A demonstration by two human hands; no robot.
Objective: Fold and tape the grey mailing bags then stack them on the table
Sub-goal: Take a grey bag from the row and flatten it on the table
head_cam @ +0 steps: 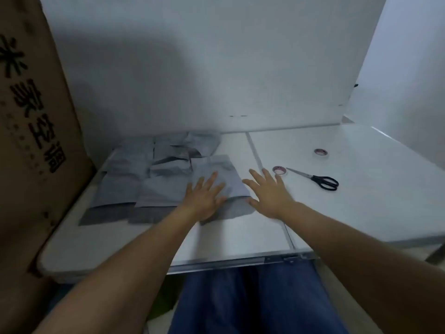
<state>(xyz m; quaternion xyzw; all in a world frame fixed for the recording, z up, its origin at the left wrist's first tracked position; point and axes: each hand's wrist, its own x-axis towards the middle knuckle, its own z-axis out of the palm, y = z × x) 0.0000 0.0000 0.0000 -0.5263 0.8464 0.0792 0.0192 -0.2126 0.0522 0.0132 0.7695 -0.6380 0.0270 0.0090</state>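
Grey mailing bag (216,169), seemingly crinkled plastic, under flat left hand (204,196).

A white table (240,237) carries everything — its top is split by a seam running from the near edge toward the far wall. On the left half lie several grey mailing bags (134,186), overlapping one another. On the right half sit two rolls of tape — one (279,170) just beside black-handled scissors (315,179), the other (321,152) farther back.
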